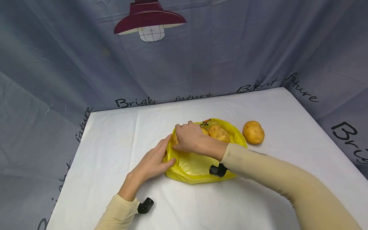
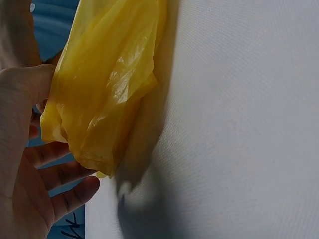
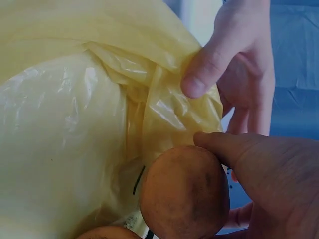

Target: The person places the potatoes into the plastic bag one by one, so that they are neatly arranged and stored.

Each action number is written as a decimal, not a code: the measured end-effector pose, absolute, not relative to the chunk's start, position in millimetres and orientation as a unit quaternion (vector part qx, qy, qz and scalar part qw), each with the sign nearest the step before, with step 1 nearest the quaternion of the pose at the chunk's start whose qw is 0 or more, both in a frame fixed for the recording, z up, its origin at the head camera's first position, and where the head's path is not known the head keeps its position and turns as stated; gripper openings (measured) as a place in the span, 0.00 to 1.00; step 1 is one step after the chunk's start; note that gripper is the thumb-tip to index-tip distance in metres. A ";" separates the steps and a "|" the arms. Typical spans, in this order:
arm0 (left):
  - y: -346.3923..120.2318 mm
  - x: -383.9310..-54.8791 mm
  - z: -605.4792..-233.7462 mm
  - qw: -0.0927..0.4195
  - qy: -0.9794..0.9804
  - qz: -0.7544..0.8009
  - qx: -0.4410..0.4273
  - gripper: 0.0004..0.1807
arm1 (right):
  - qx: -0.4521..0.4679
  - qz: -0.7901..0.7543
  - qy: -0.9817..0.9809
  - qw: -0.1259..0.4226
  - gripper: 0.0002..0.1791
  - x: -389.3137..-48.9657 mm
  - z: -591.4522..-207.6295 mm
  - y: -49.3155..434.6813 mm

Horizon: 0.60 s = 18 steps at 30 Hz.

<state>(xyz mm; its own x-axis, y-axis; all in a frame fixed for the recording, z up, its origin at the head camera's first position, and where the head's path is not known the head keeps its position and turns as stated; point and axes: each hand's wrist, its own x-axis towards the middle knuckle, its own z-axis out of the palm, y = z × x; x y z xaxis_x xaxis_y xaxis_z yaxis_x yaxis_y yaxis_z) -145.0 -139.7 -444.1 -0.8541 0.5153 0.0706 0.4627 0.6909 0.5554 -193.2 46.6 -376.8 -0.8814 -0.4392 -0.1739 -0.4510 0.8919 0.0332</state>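
A yellow plastic bag (image 1: 195, 164) lies on the table with its mouth spread wide. My left hand (image 1: 152, 161) holds its left rim, thumb over the edge and fingers along the outside. Inside the bag's left part, my right hand (image 1: 189, 137) grips a potato (image 3: 184, 194) between thumb and fingers; that potato is mostly covered in the head view. Another potato (image 1: 219, 132) sits at the back of the bag, with part of a further one (image 1: 205, 131) beside it. The right forearm crosses over the bag's right side.
One potato (image 1: 253, 132) lies on the white table (image 1: 120, 137), just right of the bag. Grey curtains (image 1: 201, 57) with printed lettering hang behind and along both sides. A black wrist camera mount (image 1: 145, 205) projects from the left sleeve.
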 end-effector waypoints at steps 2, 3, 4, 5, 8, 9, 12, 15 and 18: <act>-139.7 -144.9 -444.4 0.046 0.919 0.288 0.266 0.48 | -0.231 0.034 0.969 0.078 0.38 -194.2 -379.3 45.4; -139.7 -144.9 -444.6 0.046 0.919 0.287 0.266 0.48 | -0.231 0.032 0.969 0.077 0.38 -194.6 -381.0 45.0; -140.0 -144.8 -444.7 0.046 0.919 0.287 0.266 0.48 | -0.232 0.028 0.969 0.075 0.38 -194.9 -382.7 44.5; -140.3 -144.7 -444.8 0.046 0.919 0.286 0.266 0.48 | -0.233 0.026 0.969 0.074 0.37 -195.1 -384.6 44.4; -141.3 -144.2 -445.1 0.046 0.920 0.284 0.265 0.48 | -0.232 0.017 0.970 0.072 0.38 -195.1 -391.7 44.8; -141.6 -144.1 -445.2 0.047 0.920 0.284 0.265 0.48 | -0.231 0.013 0.970 0.071 0.39 -195.0 -394.2 45.0; -142.2 -143.8 -445.0 0.046 0.920 0.284 0.266 0.47 | -0.235 0.014 0.970 0.064 0.40 -195.5 -401.0 45.5; -142.2 -143.9 -444.6 0.042 0.920 0.283 0.267 0.47 | -0.241 0.018 0.969 0.052 0.39 -196.6 -404.9 45.4; -142.3 -143.9 -444.4 0.042 0.921 0.283 0.265 0.47 | -0.245 0.024 0.968 0.046 0.39 -197.4 -406.6 45.1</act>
